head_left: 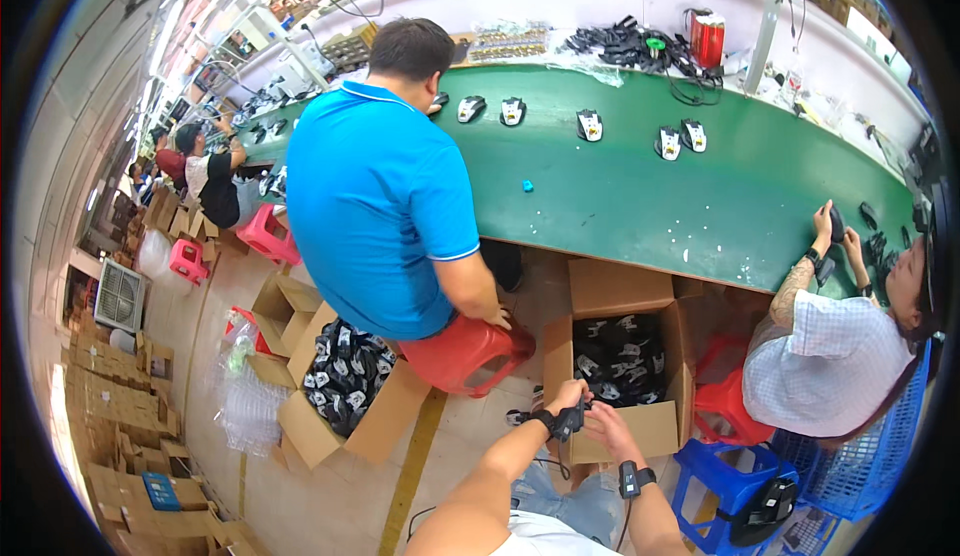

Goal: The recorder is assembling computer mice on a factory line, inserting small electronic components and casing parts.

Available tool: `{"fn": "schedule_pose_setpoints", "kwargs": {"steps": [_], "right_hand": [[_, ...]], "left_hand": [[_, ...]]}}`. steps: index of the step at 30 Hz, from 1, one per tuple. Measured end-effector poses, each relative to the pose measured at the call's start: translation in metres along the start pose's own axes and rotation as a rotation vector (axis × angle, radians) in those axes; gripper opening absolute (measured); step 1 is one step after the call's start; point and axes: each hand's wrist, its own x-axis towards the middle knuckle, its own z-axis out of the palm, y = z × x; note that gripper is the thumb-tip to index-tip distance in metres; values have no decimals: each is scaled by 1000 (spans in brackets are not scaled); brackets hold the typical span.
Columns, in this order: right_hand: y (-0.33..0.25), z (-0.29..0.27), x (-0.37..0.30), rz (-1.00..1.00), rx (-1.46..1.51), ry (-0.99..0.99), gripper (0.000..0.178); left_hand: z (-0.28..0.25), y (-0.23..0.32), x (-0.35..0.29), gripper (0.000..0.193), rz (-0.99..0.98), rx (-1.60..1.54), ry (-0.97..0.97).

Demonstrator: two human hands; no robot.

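Note:
My left hand (571, 394) is closed, with fingers curled, in front of an open cardboard box (655, 429). A small dark thing shows at its fingertips, too small to make out. Close beside it, my right hand (607, 428) has its fingers loosely stretched toward the left one, and nothing shows in them. Black strapped devices sit on both wrists, one being the right wrist device (632, 479). Inside the box beyond my hands lie many black and white computer mice (620, 356). The hands are above the box's near flap.
A long green workbench (590, 196) carries a row of mice (590, 125). A co-worker in a blue shirt (380, 206) sits on a red stool (465, 356) ahead left; another (830, 356) sits right. A second box (385, 431) of mice, a blue stool (715, 481) and a blue crate (865, 446) stand nearby.

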Motion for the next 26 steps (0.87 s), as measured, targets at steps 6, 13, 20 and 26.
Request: {"fn": "schedule_pose_setpoints", "kwargs": {"steps": [6, 13, 20, 26], "right_hand": [[45, -26, -37, -86, -387, -159, 62], [34, -9, -124, -73, -213, -84, 74], [-127, 129, -202, -737, -130, -251, 58], [-177, 202, -356, -1376, -78, -1022, 70]], "left_hand": [[24, -49, -79, 28, 47, -21, -151], [70, -31, -137, 40, 206, 401, -461], [-26, 94, -226, 33, 712, 87, 57], [-230, -33, -309, 27, 159, 240, 521]]}}
